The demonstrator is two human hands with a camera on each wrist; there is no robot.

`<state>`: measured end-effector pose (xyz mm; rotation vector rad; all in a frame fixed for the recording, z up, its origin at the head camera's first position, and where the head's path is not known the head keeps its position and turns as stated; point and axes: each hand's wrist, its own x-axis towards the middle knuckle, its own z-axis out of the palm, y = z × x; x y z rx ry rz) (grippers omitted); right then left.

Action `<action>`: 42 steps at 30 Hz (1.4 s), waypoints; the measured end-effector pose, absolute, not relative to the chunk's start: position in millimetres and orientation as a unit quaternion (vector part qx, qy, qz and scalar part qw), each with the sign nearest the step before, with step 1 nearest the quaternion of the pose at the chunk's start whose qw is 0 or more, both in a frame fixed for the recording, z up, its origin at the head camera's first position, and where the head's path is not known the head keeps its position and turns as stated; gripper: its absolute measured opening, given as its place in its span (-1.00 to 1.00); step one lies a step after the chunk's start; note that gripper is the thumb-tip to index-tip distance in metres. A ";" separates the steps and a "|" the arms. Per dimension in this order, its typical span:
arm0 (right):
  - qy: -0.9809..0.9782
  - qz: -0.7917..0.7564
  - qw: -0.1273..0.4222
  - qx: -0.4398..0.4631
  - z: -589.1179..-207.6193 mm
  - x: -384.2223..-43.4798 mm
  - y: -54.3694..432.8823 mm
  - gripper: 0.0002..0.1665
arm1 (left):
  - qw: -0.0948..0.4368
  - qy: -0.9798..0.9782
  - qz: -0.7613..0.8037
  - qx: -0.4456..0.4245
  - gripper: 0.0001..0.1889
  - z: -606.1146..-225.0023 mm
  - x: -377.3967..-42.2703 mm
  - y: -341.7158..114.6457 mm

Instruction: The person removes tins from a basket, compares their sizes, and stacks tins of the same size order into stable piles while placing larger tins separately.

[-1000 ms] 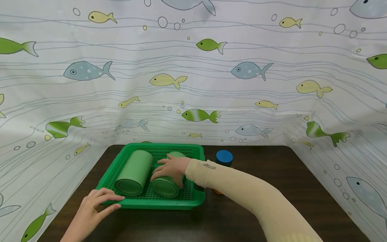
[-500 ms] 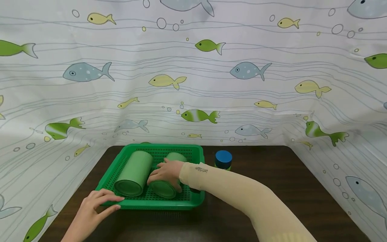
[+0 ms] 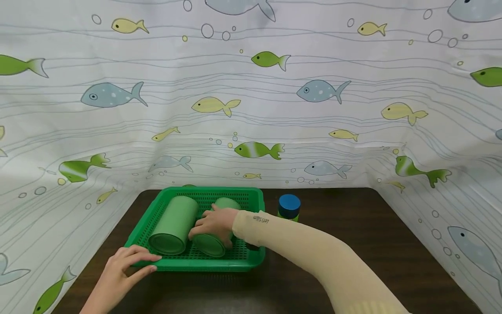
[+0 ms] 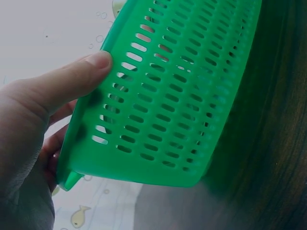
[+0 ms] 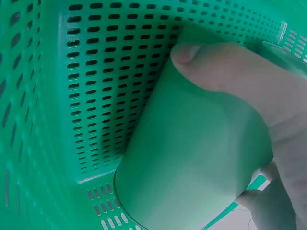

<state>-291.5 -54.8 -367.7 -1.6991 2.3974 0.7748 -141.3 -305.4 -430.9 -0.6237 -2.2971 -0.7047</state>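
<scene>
A green plastic basket (image 3: 204, 264) with slotted walls sits on the dark table. My left hand (image 3: 124, 271) pinches its near left rim, with the thumb (image 4: 91, 72) on the outer wall and the fingers over the edge in the left wrist view. Inside lie two light green cylindrical canisters on their sides. My right hand (image 3: 215, 223) grips the right canister (image 5: 187, 153) from above, thumb on one side and fingers across the other. The left canister (image 3: 176, 222) lies beside it, untouched, along the basket's left side. My hand hides the middle of the right canister.
A jar with a blue lid (image 3: 289, 203) stands just right of the basket, its lower part hidden behind my right sleeve (image 3: 298, 240). A white fish-patterned sheet (image 3: 259, 117) rises behind and at both sides of the table (image 3: 349, 226).
My right hand and the right canister have shifted slightly left, narrowing the space to the left canister's near end. My left hand stays on the rim.
</scene>
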 end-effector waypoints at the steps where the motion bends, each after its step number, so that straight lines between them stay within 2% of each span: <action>1: 0.790 0.244 0.058 -0.559 -367.7 -292.7 -53.7 0.29 | 0.324 -0.875 -0.268 -0.239 -0.47 -431.3 -141.4 -305.1; 7: 0.817 0.123 0.102 -0.554 -358.8 -301.1 -46.9 0.25 | 0.328 -0.874 -0.263 -0.246 -0.46 -433.3 -142.4 -304.1; 12: 0.823 0.050 0.114 -0.554 -351.4 -307.4 -45.7 0.22 | 0.330 -0.873 -0.262 -0.246 -0.43 -431.5 -142.0 -306.4; 19: 0.833 0.027 0.115 -0.540 -350.8 -309.7 -43.6 0.22 | 0.329 -0.874 -0.259 -0.246 -0.44 -431.3 -142.7 -306.8; 25: 0.842 -0.068 0.126 -0.521 -347.6 -311.8 -37.4 0.28 | 0.332 -0.872 -0.260 -0.249 -0.43 -432.1 -143.1 -307.4; 30: 0.832 -0.146 0.133 -0.519 -346.3 -312.9 -29.0 0.25 | 0.337 -0.868 -0.261 -0.253 -0.43 -433.2 -144.1 -307.6; 42: 0.798 -0.319 0.118 -0.498 -326.1 -303.2 -14.6 0.28 | 0.334 -0.870 -0.267 -0.244 -0.42 -437.2 -143.3 -306.7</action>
